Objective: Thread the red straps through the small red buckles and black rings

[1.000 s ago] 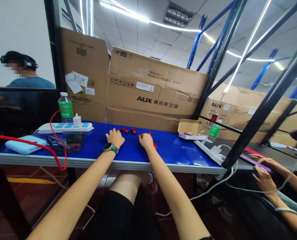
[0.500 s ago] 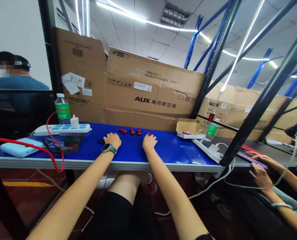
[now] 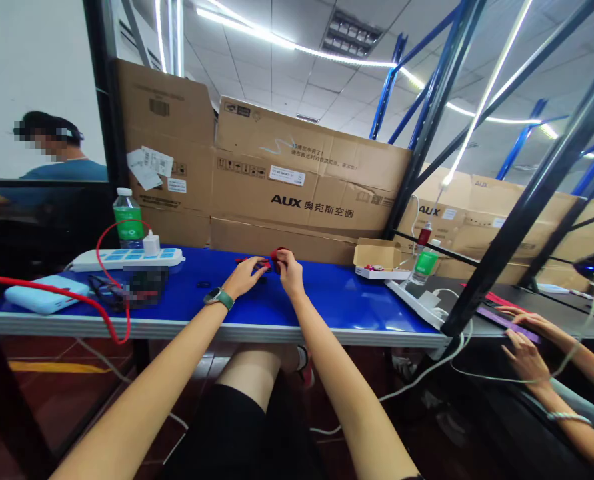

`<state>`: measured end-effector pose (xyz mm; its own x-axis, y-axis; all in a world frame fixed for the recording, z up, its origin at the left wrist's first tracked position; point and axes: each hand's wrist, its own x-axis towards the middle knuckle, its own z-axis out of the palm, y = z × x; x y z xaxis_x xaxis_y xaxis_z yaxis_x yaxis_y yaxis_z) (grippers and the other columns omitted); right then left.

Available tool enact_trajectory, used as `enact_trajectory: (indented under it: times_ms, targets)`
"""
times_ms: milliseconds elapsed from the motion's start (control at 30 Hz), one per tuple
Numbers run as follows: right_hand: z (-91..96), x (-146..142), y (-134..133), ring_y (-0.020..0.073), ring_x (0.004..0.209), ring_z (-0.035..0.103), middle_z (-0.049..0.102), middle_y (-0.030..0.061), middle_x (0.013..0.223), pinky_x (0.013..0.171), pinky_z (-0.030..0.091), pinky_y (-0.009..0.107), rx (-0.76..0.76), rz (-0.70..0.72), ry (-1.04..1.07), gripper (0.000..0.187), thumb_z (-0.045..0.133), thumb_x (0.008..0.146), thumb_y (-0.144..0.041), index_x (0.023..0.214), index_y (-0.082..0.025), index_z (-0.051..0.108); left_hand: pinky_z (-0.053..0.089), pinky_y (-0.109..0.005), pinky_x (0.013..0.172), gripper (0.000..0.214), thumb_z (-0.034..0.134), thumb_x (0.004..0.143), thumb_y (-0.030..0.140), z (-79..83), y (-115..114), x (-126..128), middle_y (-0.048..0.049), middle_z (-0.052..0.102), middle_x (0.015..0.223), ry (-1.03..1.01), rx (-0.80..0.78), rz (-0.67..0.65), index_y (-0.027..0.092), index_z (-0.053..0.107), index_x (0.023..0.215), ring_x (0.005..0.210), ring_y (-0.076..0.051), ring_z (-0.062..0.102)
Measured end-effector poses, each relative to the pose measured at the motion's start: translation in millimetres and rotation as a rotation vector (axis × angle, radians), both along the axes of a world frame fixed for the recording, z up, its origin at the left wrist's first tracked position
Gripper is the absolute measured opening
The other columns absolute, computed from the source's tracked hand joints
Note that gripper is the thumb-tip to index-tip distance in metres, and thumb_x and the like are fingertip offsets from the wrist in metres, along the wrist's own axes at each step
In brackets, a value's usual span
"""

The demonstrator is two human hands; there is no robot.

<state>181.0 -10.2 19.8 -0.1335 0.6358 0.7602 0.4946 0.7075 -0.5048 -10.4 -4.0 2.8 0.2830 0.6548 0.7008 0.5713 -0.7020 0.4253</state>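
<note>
My right hand (image 3: 290, 272) pinches a small red plastic piece (image 3: 278, 257) between thumb and fingers, above the blue table (image 3: 341, 300). My left hand (image 3: 241, 277), with a watch (image 3: 218, 299) on its wrist, reaches toward it. Its fingertips lie at a low red strap piece (image 3: 257, 262). Whether they grip it is hard to tell. Other red pieces are partly hidden behind my hands, and a small black item (image 3: 203, 284) lies just left of them.
A power strip (image 3: 127, 259), green-labelled bottle (image 3: 128, 219), power bank (image 3: 47, 295) and red cable (image 3: 51, 287) sit at left. A small cardboard box (image 3: 377, 259) stands at right. Cardboard cartons (image 3: 297, 180) line the back edge. A co-worker's hands (image 3: 524, 350) work at the right-hand bench.
Both hands have moved forward from the table's middle and come together at the red pieces. My right hand has lifted one piece off the table.
</note>
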Motion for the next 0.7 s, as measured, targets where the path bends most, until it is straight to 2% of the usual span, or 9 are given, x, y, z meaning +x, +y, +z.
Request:
enact_trajectory:
  times_ms: [100, 200, 333, 367, 433, 533, 633, 700]
  targets:
    - [-2.1, -6, -2, 0.0159, 0.105, 0.068, 0.07, 0.0057, 0.11, 0.094, 0.05, 0.027, -0.082, 0.129, -0.082, 0.027, 0.042, 0.093, -0.014, 0.117, -0.023, 0.05, 0.054, -0.036, 0.093, 0.042, 0.057, 0.093, 0.045, 7.1, -8, 0, -0.0102, 0.072, 0.116, -0.1, 0.002, -0.03, 0.018, 0.063, 0.125, 0.1, -0.023, 0.069]
    - [-4.4, -7, -4, 0.0161, 0.105, 0.068, 0.07, 0.004, 0.109, 0.092, 0.05, 0.027, -0.144, 0.154, -0.159, 0.025, 0.043, 0.093, -0.012, 0.113, -0.025, 0.05, 0.055, -0.035, 0.087, 0.037, 0.061, 0.09, 0.046, 10.3, -13, 0, -0.0094, 0.075, 0.106, -0.193, 0.001, 0.009, 0.018, 0.066, 0.114, 0.094, -0.023, 0.07]
    - [-4.4, -8, -6, 0.0172, 0.1, 0.068, 0.07, 0.0039, 0.106, 0.089, 0.05, 0.027, -0.075, 0.169, -0.229, 0.019, 0.046, 0.095, -0.016, 0.111, -0.024, 0.051, 0.056, -0.033, 0.083, 0.03, 0.065, 0.088, 0.04, 10.2, -14, 0, -0.0079, 0.074, 0.099, -0.238, 0.015, -0.032, 0.018, 0.061, 0.108, 0.091, -0.021, 0.071]
    - [-4.0, -9, -7, 0.0177, 0.099, 0.067, 0.069, 0.0046, 0.106, 0.089, 0.049, 0.027, -0.047, 0.165, -0.237, 0.017, 0.047, 0.096, -0.019, 0.112, -0.024, 0.052, 0.055, -0.033, 0.083, 0.028, 0.064, 0.089, 0.039, 10.4, -14, 0, -0.0078, 0.074, 0.098, -0.236, 0.051, -0.003, 0.018, 0.059, 0.107, 0.09, -0.021, 0.071]
    - [-3.2, -9, -7, 0.0186, 0.101, 0.065, 0.068, 0.0069, 0.109, 0.093, 0.048, 0.029, 0.01, 0.137, -0.246, 0.017, 0.046, 0.098, -0.023, 0.114, -0.022, 0.053, 0.054, -0.033, 0.082, 0.024, 0.062, 0.09, 0.037, 11.3, -16, 0, -0.0085, 0.071, 0.097, -0.24, 0.142, 0.139, 0.019, 0.057, 0.105, 0.089, -0.022, 0.069]
    - [-3.2, -9, -7, 0.0196, 0.11, 0.059, 0.065, 0.0105, 0.115, 0.101, 0.044, 0.032, 0.066, 0.078, -0.315, 0.026, 0.039, 0.099, -0.018, 0.118, -0.018, 0.056, 0.05, -0.037, 0.091, 0.013, 0.051, 0.096, 0.029, 13.6, -21, -2, -0.0108, 0.07, 0.102, -0.217, 0.252, 0.347, 0.02, 0.057, 0.102, 0.1, -0.025, 0.066]
    - [-6.7, -11, -7, 0.0207, 0.12, 0.054, 0.061, 0.011, 0.128, 0.106, 0.04, 0.036, 0.061, 0.071, -0.486, 0.037, 0.041, 0.096, -0.013, 0.128, -0.02, 0.058, 0.044, -0.038, 0.102, 0.018, 0.038, 0.098, 0.018, 15.7, -25, -3, -0.01, 0.068, 0.111, -0.217, 0.322, 0.419, 0.021, 0.056, 0.098, 0.109, -0.023, 0.062]
    - [-11.5, -14, -6, 0.0212, 0.128, 0.049, 0.056, 0.0094, 0.139, 0.108, 0.038, 0.038, 0.044, 0.105, -0.603, 0.043, 0.047, 0.095, -0.014, 0.136, -0.024, 0.055, 0.045, -0.037, 0.101, 0.018, 0.035, 0.097, 0.014, 16.9, -26, -5, -0.0102, 0.067, 0.11, -0.287, 0.352, 0.487, 0.021, 0.052, 0.097, 0.107, -0.022, 0.062]
